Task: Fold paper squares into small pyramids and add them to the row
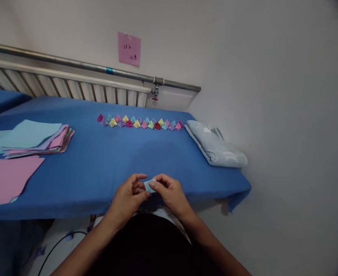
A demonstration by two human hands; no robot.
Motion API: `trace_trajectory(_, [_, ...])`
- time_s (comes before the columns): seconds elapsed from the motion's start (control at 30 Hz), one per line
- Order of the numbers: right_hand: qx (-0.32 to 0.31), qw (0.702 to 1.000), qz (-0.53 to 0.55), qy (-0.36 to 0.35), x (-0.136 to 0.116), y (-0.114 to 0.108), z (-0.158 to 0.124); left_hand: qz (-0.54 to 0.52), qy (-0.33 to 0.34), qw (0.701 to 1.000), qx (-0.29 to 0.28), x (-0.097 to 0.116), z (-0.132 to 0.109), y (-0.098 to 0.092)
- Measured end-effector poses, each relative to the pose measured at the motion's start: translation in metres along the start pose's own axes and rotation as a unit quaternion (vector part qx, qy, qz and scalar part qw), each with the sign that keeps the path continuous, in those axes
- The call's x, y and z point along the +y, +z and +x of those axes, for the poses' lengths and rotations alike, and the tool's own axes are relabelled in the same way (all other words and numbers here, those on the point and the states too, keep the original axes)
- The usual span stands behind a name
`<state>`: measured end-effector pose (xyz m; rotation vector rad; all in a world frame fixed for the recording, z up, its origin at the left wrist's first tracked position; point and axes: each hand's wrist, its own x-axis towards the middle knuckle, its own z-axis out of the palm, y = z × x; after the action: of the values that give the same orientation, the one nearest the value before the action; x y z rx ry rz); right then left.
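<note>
A small folded piece of light blue paper [147,187] is held up at the front edge of the blue-covered table. My right hand [171,191] pinches its right side, thumb in front and fingers behind. At the paper's left and lower edge is my left hand [128,196], its thumb and curled fingers closed at the paper and the index finger lifted off above. Part of the paper is hidden by the right thumb.
Several folded paper pieces [136,123] in many colours stand in two rows farther back. To the left lie a stack of coloured sheets [35,134] and pink sheets [9,180]. A folded light blue blanket [217,147] lies at the right. Behind is a radiator [77,90].
</note>
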<state>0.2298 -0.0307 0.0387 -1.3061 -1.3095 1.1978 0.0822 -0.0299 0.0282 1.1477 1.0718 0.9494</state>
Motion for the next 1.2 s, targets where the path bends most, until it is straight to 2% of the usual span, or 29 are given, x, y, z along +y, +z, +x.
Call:
trace_trajectory(0.17, [-0.014,0.999,0.026,0.024,-0.002,-0.001,0.000,0.091,-0.004,0.994,-0.068,0.007,-0.003,-0.005])
trace_trajectory(0.4, [-0.014,0.997,0.048,0.054,0.002,0.002,0.001,0.152,0.039,0.985,-0.072,0.004,-0.001,-0.007])
trace_trajectory(0.63, [-0.017,1.000,0.008,-0.006,-0.003,0.003,0.003,0.131,0.031,0.987,-0.087,-0.002,0.004,-0.005])
trace_trajectory(0.83, [-0.060,0.997,0.056,0.009,0.002,0.001,0.005,0.114,0.021,0.987,-0.111,-0.017,0.014,-0.004])
trace_trajectory(1.0, [-0.077,0.995,0.059,0.035,0.006,-0.001,0.007,0.067,-0.007,0.984,-0.163,-0.009,0.015,-0.011])
trace_trajectory(1.1, [-0.083,0.994,0.049,0.041,0.004,0.000,0.007,0.047,-0.018,0.988,-0.143,0.001,0.013,-0.015])
trace_trajectory(1.2, [-0.088,0.993,0.069,0.041,0.000,0.001,0.007,0.054,-0.002,0.995,-0.090,0.008,0.011,-0.015])
